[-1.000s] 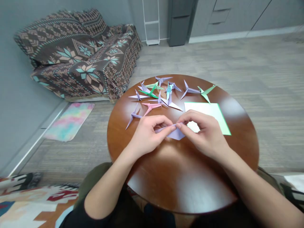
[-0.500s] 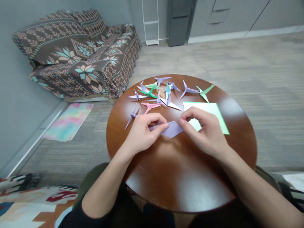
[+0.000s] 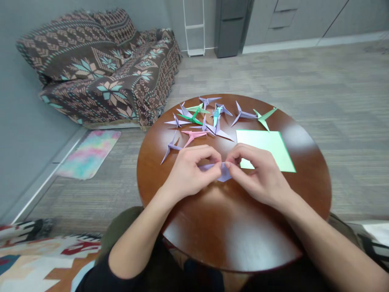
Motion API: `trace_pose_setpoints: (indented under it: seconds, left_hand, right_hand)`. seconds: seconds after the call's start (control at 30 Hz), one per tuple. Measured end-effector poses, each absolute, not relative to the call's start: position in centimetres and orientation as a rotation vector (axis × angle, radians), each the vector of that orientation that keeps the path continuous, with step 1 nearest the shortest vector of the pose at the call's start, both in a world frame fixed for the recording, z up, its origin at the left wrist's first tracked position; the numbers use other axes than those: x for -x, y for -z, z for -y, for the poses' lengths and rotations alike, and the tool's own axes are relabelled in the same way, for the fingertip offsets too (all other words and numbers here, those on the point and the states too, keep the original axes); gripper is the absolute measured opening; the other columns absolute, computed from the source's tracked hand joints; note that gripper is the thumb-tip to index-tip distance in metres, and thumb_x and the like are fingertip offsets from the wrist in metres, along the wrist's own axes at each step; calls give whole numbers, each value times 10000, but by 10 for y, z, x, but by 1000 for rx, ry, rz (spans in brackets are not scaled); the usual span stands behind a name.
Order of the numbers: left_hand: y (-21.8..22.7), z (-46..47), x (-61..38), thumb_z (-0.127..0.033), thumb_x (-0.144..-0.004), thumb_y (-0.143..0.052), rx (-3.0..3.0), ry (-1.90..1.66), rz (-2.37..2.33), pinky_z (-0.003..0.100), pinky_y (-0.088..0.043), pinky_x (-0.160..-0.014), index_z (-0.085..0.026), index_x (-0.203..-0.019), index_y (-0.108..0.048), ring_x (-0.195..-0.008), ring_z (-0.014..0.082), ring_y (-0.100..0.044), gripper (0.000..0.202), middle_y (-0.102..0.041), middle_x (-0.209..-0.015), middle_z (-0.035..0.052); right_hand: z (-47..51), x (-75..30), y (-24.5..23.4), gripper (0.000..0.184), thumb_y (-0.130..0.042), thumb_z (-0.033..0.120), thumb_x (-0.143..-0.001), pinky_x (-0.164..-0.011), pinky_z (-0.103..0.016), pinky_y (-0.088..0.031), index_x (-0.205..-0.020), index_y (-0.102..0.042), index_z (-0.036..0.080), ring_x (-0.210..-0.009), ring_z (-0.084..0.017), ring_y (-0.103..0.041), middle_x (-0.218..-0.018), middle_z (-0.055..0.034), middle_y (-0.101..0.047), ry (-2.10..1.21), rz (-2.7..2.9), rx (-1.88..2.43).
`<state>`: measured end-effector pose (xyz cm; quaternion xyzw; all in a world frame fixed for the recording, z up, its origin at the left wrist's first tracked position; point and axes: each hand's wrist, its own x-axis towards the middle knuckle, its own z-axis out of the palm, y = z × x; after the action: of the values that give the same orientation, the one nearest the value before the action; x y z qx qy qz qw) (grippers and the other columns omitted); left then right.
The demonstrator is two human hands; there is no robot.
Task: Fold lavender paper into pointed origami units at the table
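Observation:
A folded piece of lavender origami paper [image 3: 224, 175] is held just above the round table between my two hands. My left hand [image 3: 194, 168] pinches it from the left, thumb and forefinger together. Close beside it, my right hand [image 3: 258, 172] pinches the paper's upper right edge. Fingers cover much of the paper, so its full shape is hidden. Beyond my left hand lie a pink paper crane [image 3: 193, 136] and a lavender crane [image 3: 170, 147]. A stack of pale green paper sheets [image 3: 273, 150] lies behind my right hand.
Several more folded cranes, among them a green one [image 3: 192, 117] and a light green one [image 3: 264, 117], lie across the far side of the brown round table [image 3: 231, 231]. A sofa with a patterned cover [image 3: 112, 77] and a pastel mat [image 3: 91, 154] are at the left.
My right hand has moved left and down, closer to my left hand, and now pinches the paper nearer its middle. My left hand has shifted slightly right.

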<state>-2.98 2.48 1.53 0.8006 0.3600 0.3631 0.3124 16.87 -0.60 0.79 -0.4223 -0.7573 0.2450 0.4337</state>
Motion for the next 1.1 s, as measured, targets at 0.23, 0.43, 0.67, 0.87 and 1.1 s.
trace_pose_setpoints:
  seconds: [0.23,0.43,0.67,0.87,1.1]
  left_hand:
    - [-22,-34,45,-117,-787,-659,-2117,-975,-973,280,-516,-761,-178,-728,-676,-703,145,-635,87,-723,-745,0]
    - [-21,-46,61,-241,-872,-666,-1986,-1115,-987,279,-508,-698,-170,-759,-681,-714,157,-627,134,-682,-737,29]
    - [-11,-40,43,-377,-863,-773,-1666,-938,-936,227,-499,-553,-166,-999,-652,-592,111,-595,279,-667,-804,25]
    - [-9,-42,43,-368,-831,-814,-1751,-993,-989,199,-508,-600,-183,-1109,-656,-794,125,-642,370,-679,-1142,88]
    - [-14,-36,39,-300,-896,-746,-1683,-898,-915,187,-406,-484,-149,-853,-635,-500,71,-528,192,-570,-640,-39]
  right_hand:
    - [5,-172,-8,123,-638,158,-889,-633,-288,-437,-783,-611,214,-673,-156,-562,-733,-2,-635,-705,1682,1115]
    - [3,-173,-5,118,-659,190,-899,-558,-271,-409,-782,-652,207,-610,-141,-557,-688,6,-629,-742,1528,1178]
    - [3,-170,-6,117,-688,201,-898,-528,-260,-399,-781,-678,206,-588,-133,-561,-675,10,-636,-769,1500,1181]
    - [5,-169,-7,123,-667,165,-905,-527,-248,-383,-786,-658,198,-584,-116,-547,-674,24,-626,-761,1522,1150]
    - [3,-169,-5,121,-636,89,-855,-633,-268,-447,-786,-643,188,-663,-136,-581,-737,4,-651,-630,1697,1128]
